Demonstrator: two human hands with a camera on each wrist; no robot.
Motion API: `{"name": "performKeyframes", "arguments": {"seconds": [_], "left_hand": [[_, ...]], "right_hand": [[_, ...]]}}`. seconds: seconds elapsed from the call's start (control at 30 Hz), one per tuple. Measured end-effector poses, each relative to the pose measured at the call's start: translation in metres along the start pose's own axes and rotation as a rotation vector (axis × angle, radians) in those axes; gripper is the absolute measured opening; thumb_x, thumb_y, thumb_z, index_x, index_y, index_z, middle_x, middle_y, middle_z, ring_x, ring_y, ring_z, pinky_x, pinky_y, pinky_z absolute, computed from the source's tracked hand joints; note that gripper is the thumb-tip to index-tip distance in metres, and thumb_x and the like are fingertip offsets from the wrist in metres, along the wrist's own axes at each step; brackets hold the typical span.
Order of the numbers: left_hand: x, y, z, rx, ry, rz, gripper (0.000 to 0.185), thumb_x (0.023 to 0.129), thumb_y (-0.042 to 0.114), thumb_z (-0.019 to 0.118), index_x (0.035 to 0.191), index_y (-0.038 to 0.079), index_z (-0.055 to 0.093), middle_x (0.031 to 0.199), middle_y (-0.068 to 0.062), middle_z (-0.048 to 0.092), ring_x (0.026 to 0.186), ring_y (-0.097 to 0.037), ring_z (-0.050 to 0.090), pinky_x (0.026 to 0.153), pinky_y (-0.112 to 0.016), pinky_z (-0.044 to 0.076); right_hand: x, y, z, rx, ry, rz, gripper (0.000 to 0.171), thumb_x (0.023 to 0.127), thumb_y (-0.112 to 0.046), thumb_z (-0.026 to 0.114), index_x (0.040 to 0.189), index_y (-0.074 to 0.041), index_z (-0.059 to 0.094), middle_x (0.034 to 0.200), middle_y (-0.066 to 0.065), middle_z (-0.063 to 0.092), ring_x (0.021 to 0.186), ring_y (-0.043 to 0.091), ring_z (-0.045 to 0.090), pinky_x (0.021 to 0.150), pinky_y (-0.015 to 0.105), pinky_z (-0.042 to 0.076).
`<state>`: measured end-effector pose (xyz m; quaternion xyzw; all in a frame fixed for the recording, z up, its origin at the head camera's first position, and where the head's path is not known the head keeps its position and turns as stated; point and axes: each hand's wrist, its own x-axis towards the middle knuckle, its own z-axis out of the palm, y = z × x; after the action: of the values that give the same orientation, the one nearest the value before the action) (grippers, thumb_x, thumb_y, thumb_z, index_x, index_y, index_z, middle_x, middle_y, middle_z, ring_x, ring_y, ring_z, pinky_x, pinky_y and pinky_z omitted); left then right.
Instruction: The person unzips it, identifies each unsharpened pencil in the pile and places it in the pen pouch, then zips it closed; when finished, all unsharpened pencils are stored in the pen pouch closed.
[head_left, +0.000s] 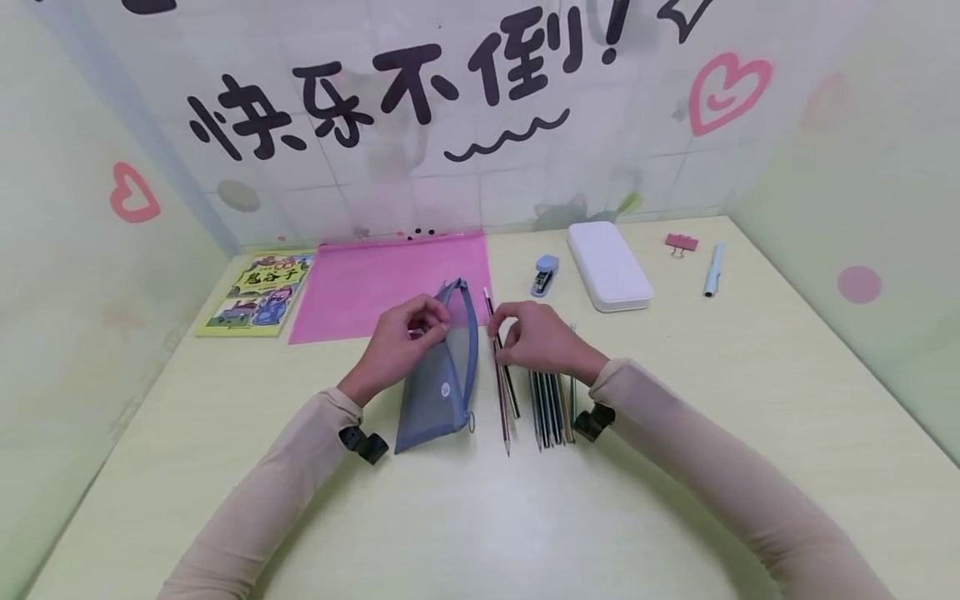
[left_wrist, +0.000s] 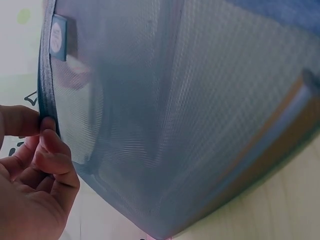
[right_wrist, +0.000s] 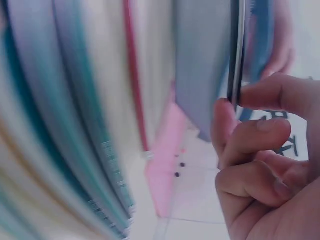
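My left hand pinches the zip edge of a grey-blue mesh pencil pouch, which stands tilted with its mouth partly open toward the right. In the left wrist view, thumb and finger grip the zip tape beside a small label. My right hand pinches a dark pencil between thumb and index finger, just right of the pouch. A red-brown pencil lies on the table beside it. Under and beyond the right wrist, several pencils lie side by side, partly hidden by the hand.
Behind the pouch lies a pink folder, with a yellow book to its left. A blue stapler, a white case, a red binder clip and a light blue pen lie along the back right.
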<state>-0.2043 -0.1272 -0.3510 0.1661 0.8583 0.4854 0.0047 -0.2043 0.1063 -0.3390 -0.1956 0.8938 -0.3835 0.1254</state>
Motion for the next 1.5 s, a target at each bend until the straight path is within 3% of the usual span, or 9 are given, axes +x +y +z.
{"name": "performKeyframes", "arguments": {"seconds": [0.1, 0.3, 0.5, 0.7, 0.8, 1.03, 1.33, 1.5], "left_hand": [[-0.001, -0.001, 0.000, -0.007, 0.003, -0.005, 0.012, 0.097, 0.010, 0.062, 0.108, 0.006, 0.064, 0.095, -0.009, 0.063, 0.086, -0.021, 0.057, 0.078, -0.028, 0.050], [0.000, -0.004, 0.003, -0.008, 0.007, -0.003, 0.011, 0.097, 0.009, 0.063, 0.107, 0.006, 0.064, 0.094, -0.010, 0.064, 0.086, -0.020, 0.057, 0.079, -0.029, 0.050], [-0.002, -0.004, 0.009, -0.001, 0.019, -0.017, 0.010, 0.097, 0.010, 0.063, 0.107, 0.009, 0.063, 0.095, -0.009, 0.065, 0.086, -0.020, 0.059, 0.080, -0.031, 0.052], [-0.007, -0.004, 0.013, 0.012, 0.051, -0.021, 0.011, 0.097, 0.012, 0.062, 0.108, 0.010, 0.063, 0.095, -0.008, 0.065, 0.087, -0.019, 0.059, 0.080, -0.029, 0.052], [-0.009, -0.003, 0.014, 0.003, 0.064, -0.019, 0.011, 0.096, 0.012, 0.062, 0.107, 0.009, 0.063, 0.096, -0.008, 0.065, 0.087, -0.019, 0.060, 0.080, -0.030, 0.053], [-0.008, -0.002, 0.016, 0.000, 0.093, 0.015, 0.009, 0.097, 0.012, 0.061, 0.105, 0.009, 0.063, 0.094, -0.007, 0.065, 0.085, -0.019, 0.060, 0.076, -0.026, 0.053], [-0.006, 0.001, 0.015, -0.013, 0.091, 0.018, 0.015, 0.096, 0.011, 0.062, 0.109, 0.004, 0.064, 0.094, -0.008, 0.065, 0.085, -0.020, 0.059, 0.073, -0.024, 0.051], [-0.004, 0.000, 0.013, -0.002, 0.105, 0.030, 0.015, 0.095, 0.010, 0.062, 0.108, 0.003, 0.064, 0.095, -0.008, 0.066, 0.086, -0.019, 0.060, 0.074, -0.024, 0.052]], "right_hand": [[0.006, -0.009, 0.001, 0.088, 0.047, -0.004, 0.029, 0.082, -0.009, 0.070, 0.110, -0.009, 0.064, 0.072, 0.005, 0.069, 0.058, 0.013, 0.055, 0.053, 0.025, 0.040], [0.017, -0.020, 0.014, 0.154, 0.145, -0.018, 0.028, 0.084, -0.008, 0.071, 0.110, -0.010, 0.063, 0.079, 0.007, 0.071, 0.065, 0.015, 0.061, 0.054, 0.024, 0.044], [0.017, -0.022, 0.027, 0.179, 0.159, 0.010, 0.026, 0.086, -0.008, 0.072, 0.111, -0.010, 0.064, 0.087, 0.008, 0.072, 0.071, 0.016, 0.064, 0.057, 0.025, 0.049], [0.016, -0.020, 0.034, 0.261, 0.227, 0.054, 0.021, 0.089, -0.011, 0.069, 0.109, -0.014, 0.065, 0.089, 0.009, 0.074, 0.071, 0.018, 0.065, 0.056, 0.026, 0.050], [0.014, -0.018, 0.036, 0.282, 0.210, 0.077, 0.020, 0.089, -0.011, 0.069, 0.108, -0.014, 0.064, 0.089, 0.009, 0.074, 0.070, 0.018, 0.064, 0.056, 0.026, 0.050], [0.006, -0.018, 0.039, 0.221, 0.103, 0.038, 0.022, 0.086, -0.008, 0.072, 0.107, -0.010, 0.065, 0.084, 0.008, 0.073, 0.067, 0.014, 0.062, 0.055, 0.024, 0.049], [0.000, -0.006, 0.018, 0.077, 0.195, -0.108, 0.013, 0.087, -0.011, 0.072, 0.099, -0.007, 0.069, 0.080, 0.006, 0.071, 0.067, 0.013, 0.065, 0.062, 0.025, 0.053], [-0.010, 0.012, 0.002, -0.057, 0.144, -0.114, 0.007, 0.086, -0.013, 0.073, 0.090, -0.010, 0.068, 0.074, 0.003, 0.069, 0.063, 0.010, 0.060, 0.062, 0.026, 0.049]]}}
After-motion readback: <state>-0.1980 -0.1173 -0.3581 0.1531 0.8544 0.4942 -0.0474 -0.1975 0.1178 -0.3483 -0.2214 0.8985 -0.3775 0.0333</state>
